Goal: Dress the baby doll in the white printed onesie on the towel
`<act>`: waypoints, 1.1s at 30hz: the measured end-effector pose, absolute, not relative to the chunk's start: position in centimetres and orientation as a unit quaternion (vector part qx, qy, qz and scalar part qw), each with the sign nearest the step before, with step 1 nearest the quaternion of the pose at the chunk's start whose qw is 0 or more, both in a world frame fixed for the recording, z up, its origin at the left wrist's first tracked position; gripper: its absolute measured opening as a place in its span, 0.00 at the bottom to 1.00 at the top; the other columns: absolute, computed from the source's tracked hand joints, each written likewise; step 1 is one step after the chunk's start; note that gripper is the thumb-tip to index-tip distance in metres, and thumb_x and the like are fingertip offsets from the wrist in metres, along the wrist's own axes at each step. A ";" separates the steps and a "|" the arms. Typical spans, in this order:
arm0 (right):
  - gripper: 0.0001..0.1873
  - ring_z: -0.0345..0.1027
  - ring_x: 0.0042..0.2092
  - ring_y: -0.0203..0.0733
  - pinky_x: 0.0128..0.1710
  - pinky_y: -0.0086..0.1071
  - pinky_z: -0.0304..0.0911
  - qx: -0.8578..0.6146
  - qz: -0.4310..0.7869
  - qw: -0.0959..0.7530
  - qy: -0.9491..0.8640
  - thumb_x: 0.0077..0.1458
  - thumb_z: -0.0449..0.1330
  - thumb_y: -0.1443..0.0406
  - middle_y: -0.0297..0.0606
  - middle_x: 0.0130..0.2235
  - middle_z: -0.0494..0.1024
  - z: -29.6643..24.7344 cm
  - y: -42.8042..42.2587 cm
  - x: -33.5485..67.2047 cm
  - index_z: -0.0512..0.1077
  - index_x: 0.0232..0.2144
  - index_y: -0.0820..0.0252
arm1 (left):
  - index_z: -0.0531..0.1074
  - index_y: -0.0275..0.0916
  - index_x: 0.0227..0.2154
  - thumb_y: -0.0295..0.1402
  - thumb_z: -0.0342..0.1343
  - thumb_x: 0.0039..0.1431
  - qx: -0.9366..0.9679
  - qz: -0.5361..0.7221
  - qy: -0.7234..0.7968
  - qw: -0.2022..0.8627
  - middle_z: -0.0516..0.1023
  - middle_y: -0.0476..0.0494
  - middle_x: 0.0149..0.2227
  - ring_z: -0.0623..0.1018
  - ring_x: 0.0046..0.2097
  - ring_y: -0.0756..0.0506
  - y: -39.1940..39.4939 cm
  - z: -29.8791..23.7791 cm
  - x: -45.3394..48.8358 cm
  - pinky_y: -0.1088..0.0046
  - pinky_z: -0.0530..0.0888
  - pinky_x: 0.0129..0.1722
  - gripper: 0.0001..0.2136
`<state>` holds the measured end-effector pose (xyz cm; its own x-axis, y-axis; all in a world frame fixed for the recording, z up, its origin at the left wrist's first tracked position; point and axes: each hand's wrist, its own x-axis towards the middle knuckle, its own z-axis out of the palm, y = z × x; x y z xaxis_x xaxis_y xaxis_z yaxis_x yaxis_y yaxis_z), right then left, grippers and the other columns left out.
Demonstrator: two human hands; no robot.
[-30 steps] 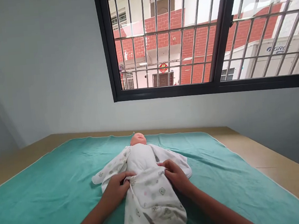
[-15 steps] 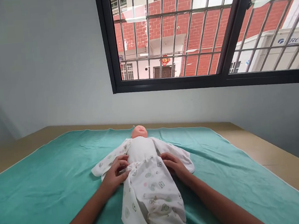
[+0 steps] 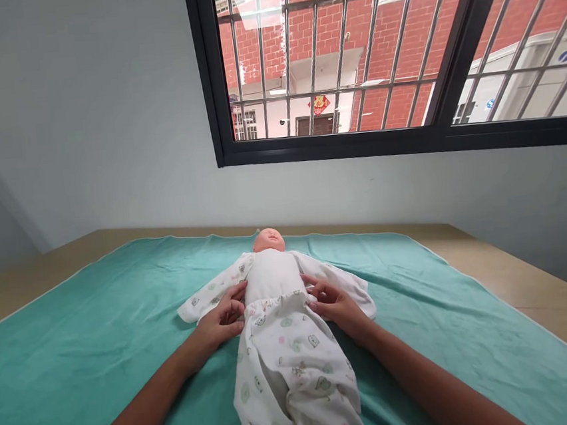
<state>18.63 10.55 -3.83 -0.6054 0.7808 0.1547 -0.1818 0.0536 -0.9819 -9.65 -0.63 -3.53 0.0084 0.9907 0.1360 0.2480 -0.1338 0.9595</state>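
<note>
A baby doll [image 3: 267,241] lies on its back on a teal blanket [image 3: 75,339], head toward the window. White patterned trousers [image 3: 293,365] cover its legs up to the waist, and an open patterned top [image 3: 206,297] is spread under its white torso. My left hand [image 3: 221,320] rests at the doll's left side with its fingers curled at the trouser waistband. At the other side my right hand [image 3: 333,304] has its fingers closed on the same waistband.
The blanket covers a wooden table [image 3: 531,282] that stands against a pale wall. A barred window [image 3: 373,57] with a black frame is above, and brick buildings show outside.
Both hands have slid up the doll's body toward its chest, and the trouser waistband has come up with them. The camera has tipped down slightly.
</note>
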 end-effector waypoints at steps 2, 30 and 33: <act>0.21 0.63 0.58 0.56 0.52 0.45 0.63 -0.241 0.668 0.370 -0.599 0.40 0.73 0.54 0.40 0.65 0.61 -3.8 10.5 18.7 0.67 0.24 0.59 | 0.72 0.40 0.28 0.45 0.65 0.47 0.598 0.455 0.533 0.388 0.59 0.41 0.66 0.60 0.66 0.33 -0.6 -3.6 -9.6 0.53 0.62 0.61 0.14; 0.18 0.59 0.29 0.40 0.30 0.33 0.55 -0.432 0.442 0.474 -0.627 0.48 0.59 0.50 0.30 0.23 0.68 -6.5 14.8 14.6 0.63 0.23 0.57 | 0.65 0.40 0.28 0.44 0.55 0.50 0.468 0.601 0.599 0.247 0.70 0.52 0.27 0.71 0.33 0.46 4.9 -4.4 -7.4 0.71 0.68 0.36 0.12; 0.17 0.63 0.31 0.41 0.31 0.33 0.59 -0.393 0.469 0.468 -0.638 0.47 0.61 0.50 0.31 0.26 0.71 -6.6 14.6 14.8 0.66 0.26 0.57 | 0.71 0.38 0.34 0.46 0.55 0.52 0.468 0.597 0.575 0.308 0.77 0.48 0.32 0.75 0.37 0.43 4.4 -4.8 -7.4 0.67 0.71 0.40 0.16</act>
